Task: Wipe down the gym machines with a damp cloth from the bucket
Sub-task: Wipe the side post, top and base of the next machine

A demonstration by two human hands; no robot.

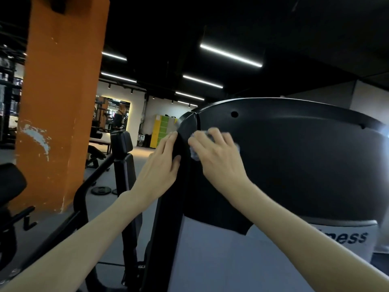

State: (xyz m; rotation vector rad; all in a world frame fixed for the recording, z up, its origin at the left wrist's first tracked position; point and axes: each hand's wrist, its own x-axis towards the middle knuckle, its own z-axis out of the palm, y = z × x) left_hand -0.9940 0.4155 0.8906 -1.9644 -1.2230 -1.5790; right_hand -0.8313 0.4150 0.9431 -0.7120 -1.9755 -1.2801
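Note:
A gym machine with a large black rounded cover [294, 157] fills the right half of the head view, on a black upright post [168, 228]. My right hand [216, 152] presses a small pale blue cloth [194, 153] against the cover near its left seam; the cloth shows only at the hand's edges. My left hand [162, 163] grips the cover's left edge, thumb on the front and fingers round the side. No bucket is in view.
An orange pillar [61, 102] stands at left. Black benches and frames [124, 165] sit between it and the machine, with weight plates [101, 190] on the grey floor. Yellow and green lockers [162, 129] line the far wall.

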